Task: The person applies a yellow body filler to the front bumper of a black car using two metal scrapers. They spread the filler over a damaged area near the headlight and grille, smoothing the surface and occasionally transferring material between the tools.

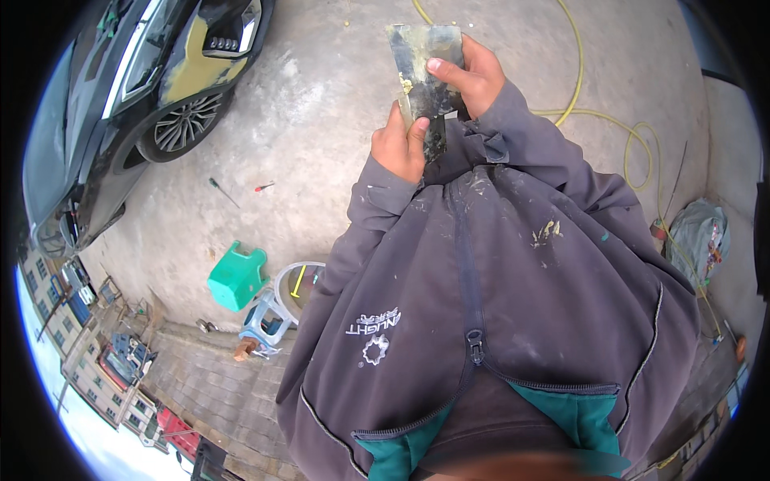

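My hands are together in front of my chest, at the top of the view. Closed on a wide, flat putty scraper point(433, 50) is my right hand point(480, 80), its thumb flat on the face. Pale yellow and dark smears cover the scraper. Just below and to the left, my left hand point(399, 146) is closed, thumb on top, around a dark, smeared putty scraper point(435, 138). The two pieces overlap, so where one ends is hard to see. A lump of yellow putty point(407, 83) sticks to the left edge.
At upper left stands a dark car point(120, 104) with a yellow putty patch point(192, 72) near its front wheel point(186, 120). A screwdriver point(223, 192), green stool point(237, 276), blue stool point(267, 321) and round tub point(281, 280) are left. A yellow hose point(576, 72) and plastic bag point(696, 240) are right.
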A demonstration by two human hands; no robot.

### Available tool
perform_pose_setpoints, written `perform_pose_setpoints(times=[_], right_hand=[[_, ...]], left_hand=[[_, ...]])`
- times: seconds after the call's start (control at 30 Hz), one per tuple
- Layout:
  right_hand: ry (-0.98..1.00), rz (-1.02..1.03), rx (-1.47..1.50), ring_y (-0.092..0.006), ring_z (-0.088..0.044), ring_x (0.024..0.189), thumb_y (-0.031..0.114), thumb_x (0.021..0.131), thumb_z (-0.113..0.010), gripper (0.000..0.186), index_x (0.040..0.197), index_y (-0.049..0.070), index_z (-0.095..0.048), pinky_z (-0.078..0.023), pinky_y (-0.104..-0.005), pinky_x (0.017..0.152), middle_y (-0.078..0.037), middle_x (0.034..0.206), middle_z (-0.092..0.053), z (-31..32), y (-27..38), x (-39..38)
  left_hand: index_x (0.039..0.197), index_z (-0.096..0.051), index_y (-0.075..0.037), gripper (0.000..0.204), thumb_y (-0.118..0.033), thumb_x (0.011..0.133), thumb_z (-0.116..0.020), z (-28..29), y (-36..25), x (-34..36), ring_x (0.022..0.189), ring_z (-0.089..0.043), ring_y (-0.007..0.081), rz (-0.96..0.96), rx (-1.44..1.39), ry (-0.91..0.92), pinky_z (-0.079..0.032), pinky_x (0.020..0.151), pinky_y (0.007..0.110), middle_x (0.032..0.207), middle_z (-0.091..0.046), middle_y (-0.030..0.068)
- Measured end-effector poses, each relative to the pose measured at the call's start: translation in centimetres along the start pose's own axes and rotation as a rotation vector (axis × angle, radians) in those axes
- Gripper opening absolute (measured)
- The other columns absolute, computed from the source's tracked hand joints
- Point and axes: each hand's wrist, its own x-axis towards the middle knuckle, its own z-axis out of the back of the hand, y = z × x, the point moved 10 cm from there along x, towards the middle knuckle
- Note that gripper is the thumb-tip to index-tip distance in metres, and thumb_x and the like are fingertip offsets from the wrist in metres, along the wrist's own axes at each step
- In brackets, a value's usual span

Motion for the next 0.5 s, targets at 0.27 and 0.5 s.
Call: perform_pose_setpoints(times=[0.27,0.5], right_hand=[[0.176,0.24,0.378,-0.0219,-0.059,0.101,0.005,0.089,-0.052,0.026,0.114,-0.002,-0.054,-0.047,-0.0349,0.086,-0.011,0.108,-0.062,2.7,3.1,2.4],[0.243,-0.069,-0.511,-0.0201,-0.061,0.085,0.01,0.084,-0.059,0.029,0.112,0.005,-0.06,-0.049,-0.0322,0.078,-0.008,0.098,-0.064,3.3,-8.2,1.8]], left_hand=[[0.108,-0.056,0.006,0.034,-0.023,0.093,-0.052,-0.8,5.8,0.0,0.079,-0.059,0.0129,0.277,-0.439,0.141,-0.047,0.07,0.027,0.09,-0.064,0.0079],[0.107,-0.056,0.006,0.03,-0.019,0.095,-0.048,2.7,6.3,1.8,0.084,-0.059,0.0137,0.281,-0.772,-0.175,-0.047,0.075,0.027,0.095,-0.063,0.0094]])
